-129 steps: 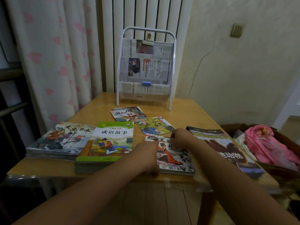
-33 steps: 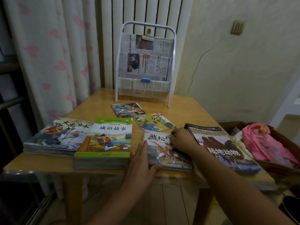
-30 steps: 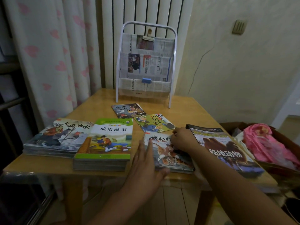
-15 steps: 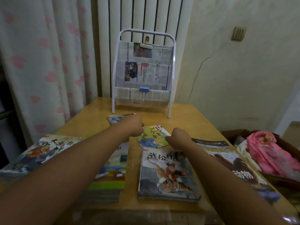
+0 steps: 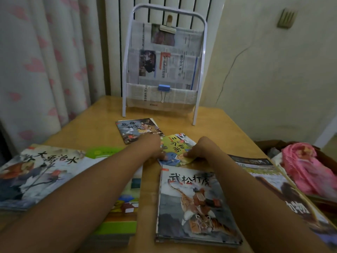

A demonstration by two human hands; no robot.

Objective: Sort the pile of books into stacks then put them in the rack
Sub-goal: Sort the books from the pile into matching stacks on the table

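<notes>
**Both hands on the small green booklet at mid-surface**

The left hand (image 5: 153, 146) and right hand (image 5: 199, 148) meet at a small green booklet (image 5: 177, 149) lying flat and skewed near the middle of the wooden surface (image 5: 218, 132). The left fingers (image 5: 164, 156) press on its near-left corner; the right fingers (image 5: 187, 154) pinch its near edge, thumb side hidden, so how far they close cannot be told.

Just beyond, touching or nearly touching the green one's far-left corner, lies a second small booklet (image 5: 139, 130) with a dark blue cover. Bare glossy wood runs between it and the white tube-frame rack (image 5: 165, 64) standing at the far edge, lined with newspaper held by a blue binder clip (image 5: 164, 88) below and a wooden-handled clip (image 5: 168, 28) above.

Near the viewer, a stack topped by a tiger cover (image 5: 195, 205) sits just short of the green booklet, its near edge close to the surface's rim. A narrow strip of wood separates it from a thick green-covered stack (image 5: 120, 207), partly hidden by the left forearm. Far left, a stack with a grey painted cover (image 5: 36, 172) reaches the surface's left edge. On the right, a large glossy magazine (image 5: 273, 181) overhangs the right rim, beside a box holding pink cloth (image 5: 308, 167)
</notes>
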